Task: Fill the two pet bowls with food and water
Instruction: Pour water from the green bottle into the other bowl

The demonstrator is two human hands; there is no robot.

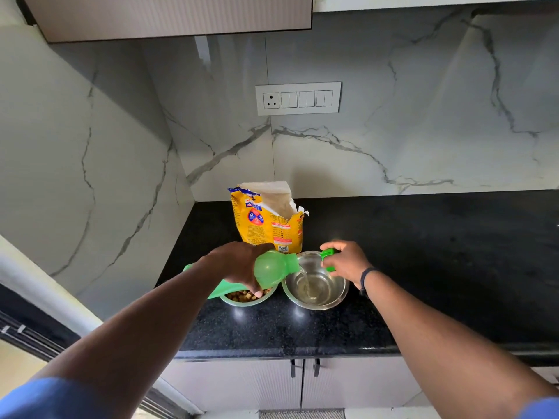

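- Right steel bowl [316, 290] sits on the black surface [423, 267], catching a thin water stream.
- Left hand [242, 264] wraps the tilted green bottle [273, 267].
- Right hand [344, 261] pinches the green cap [328, 253].
- Left bowl [246, 297] holds kibble, touching its neighbour.

A home kitchen — a black granite countertop [423, 252] runs into a corner under a marble-look backsplash [393, 146], with a switch-and-socket panel [298, 98] on the wall, an upper cabinet [166, 16] overhead and handled cupboard doors [302, 385] below.
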